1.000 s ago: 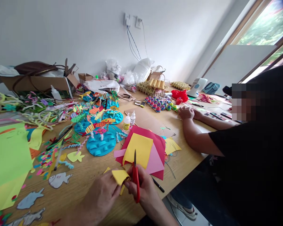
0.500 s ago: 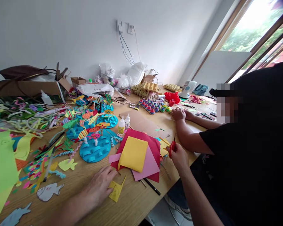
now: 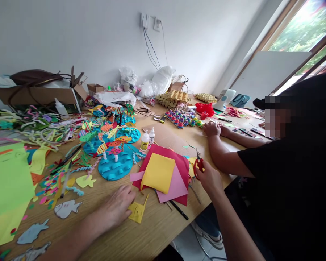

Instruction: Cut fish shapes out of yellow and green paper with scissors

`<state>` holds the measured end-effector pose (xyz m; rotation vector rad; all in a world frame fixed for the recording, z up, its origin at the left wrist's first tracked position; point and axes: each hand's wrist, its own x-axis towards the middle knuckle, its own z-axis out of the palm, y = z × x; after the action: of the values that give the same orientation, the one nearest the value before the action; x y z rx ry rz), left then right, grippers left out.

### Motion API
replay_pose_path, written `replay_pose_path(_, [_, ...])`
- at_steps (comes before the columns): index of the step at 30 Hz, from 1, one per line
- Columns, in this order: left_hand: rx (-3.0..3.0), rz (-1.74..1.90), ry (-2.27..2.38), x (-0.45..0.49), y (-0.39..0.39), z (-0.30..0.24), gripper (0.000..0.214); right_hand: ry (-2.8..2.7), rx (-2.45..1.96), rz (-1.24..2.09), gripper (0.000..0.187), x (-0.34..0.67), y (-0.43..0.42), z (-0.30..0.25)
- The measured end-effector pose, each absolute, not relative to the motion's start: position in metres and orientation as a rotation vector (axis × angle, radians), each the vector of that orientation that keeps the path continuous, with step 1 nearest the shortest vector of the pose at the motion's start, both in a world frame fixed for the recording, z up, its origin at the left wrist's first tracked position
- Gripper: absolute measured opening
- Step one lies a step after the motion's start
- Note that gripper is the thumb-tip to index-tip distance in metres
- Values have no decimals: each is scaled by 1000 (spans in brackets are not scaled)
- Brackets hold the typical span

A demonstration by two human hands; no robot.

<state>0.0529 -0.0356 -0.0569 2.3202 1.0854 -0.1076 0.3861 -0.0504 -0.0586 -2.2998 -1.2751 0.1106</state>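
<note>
While the left hand lies palm down over the counter, its fingers are loosely bent and about half open, with nothing seen gripped; the thumb is at the left edge of a small yellow paper piece, contact uncertain; this piece lies on the counter just in front of the paper stack, bears a dark drawn outline and has a thin strip rising from its right corner; the right hand is closed around the handles of red scissors, the blades pointing up and away; whether the blades are parted cannot be told; the scissors are over or just beside yellow scraps at the right side of the stack.

Stack, as observed: yellow sheet on top, pink sheet below it, red sheet beneath; a black pen lies at the near edge; two glue bottles stand behind the stack; left of them, a blue disc bears paper fish; a yellow-green fish cutout and a white fish cutout lie left of the left hand; at right, a co-worker's hands rest on the counter.
</note>
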Motion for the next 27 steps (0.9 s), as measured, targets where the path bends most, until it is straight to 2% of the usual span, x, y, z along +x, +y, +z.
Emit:
replay_pose_path(3, [2328, -102, 1081, 54, -37, -59, 24, -1285, -2190, 189, 14, 383, -45, -62])
replay_pose_path(7, [2322, -80, 1106, 54, -38, -65, 37, -1264, -1989, 311, 24, 370, -46, -61])
replay_pose_path(10, [2305, -79, 1099, 55, -37, -64, 33, -1282, -1836, 447, 27, 351, -52, -52])
replay_pose_path(16, [2240, 13, 1076, 53, -36, -63, 16, -1475, -1598, 868, 16, 295, -69, -41])
replay_pose_path(21, [2088, 178, 1106, 46, -29, -59, 7, -1423, -1497, 1183, 10, 260, -77, -47])
replay_pose_path(24, [1951, 321, 1105, 43, -25, -47, 5, -1352, -1392, 1273, 14, 245, -78, -49])
replay_pose_path(27, [1815, 471, 1068, 43, -25, -35, 11, -1209, -1246, 1381, 26, 230, -76, -48])
